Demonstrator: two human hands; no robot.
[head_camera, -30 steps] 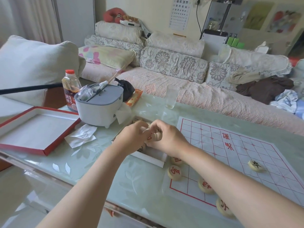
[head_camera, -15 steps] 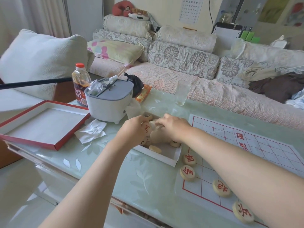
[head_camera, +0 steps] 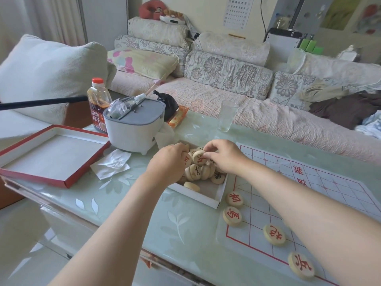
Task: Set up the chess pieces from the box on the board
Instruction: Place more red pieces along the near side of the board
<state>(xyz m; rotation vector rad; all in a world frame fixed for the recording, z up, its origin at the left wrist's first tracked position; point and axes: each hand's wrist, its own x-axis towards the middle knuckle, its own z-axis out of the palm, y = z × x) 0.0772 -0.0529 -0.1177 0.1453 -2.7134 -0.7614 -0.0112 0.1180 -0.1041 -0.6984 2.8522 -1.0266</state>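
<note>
- Two bare arms reach across a pale green glass tabletop (head_camera: pixel 123 205) into a shallow white box (head_camera: pixel 198 196) near its middle. The box's right wall sits against the left edge of the paper board (head_camera: pixel 321 195).
- The right hand (head_camera: pixel 225 155) pinches a red-marked disc (head_camera: pixel 199 157) between thumb and fingertips, just above the heap of pieces (head_camera: pixel 203 173) in the box.
- The left hand (head_camera: pixel 167 162) curls its fingers down into the box around a second disc (head_camera: pixel 187 159), also red-marked and partly hidden.
- Four placed pieces (head_camera: pixel 234 199) lie at the board's near left corner and along its near edge.
- Likely slip: the pinch on the disc looks light. If it drops into the heap, discs standing on edge there could roll or jump the low wall.
- Likely knock: the right forearm hangs over the placed pieces. A low swing toward the board could brush them off their points, and the one closest to the tabletop's near edge might go over.
- The board looks like thin paper, so a dragged wrist could shift it.
- Around: a white and grey lidded container (head_camera: pixel 134 129) stands just beyond the box's far left corner, with a crumpled tissue (head_camera: pixel 112 164) beside it.
- A red-edged lid (head_camera: pixel 51 155) lies at the left edge, and a sauce bottle (head_camera: pixel 98 104) stands behind the container.
- An empty glass (head_camera: pixel 227 116) stands toward the far edge, near enough for a lifted elbow to tip.
- In the way to the board stand only the box's right wall and the placed pieces.
</note>
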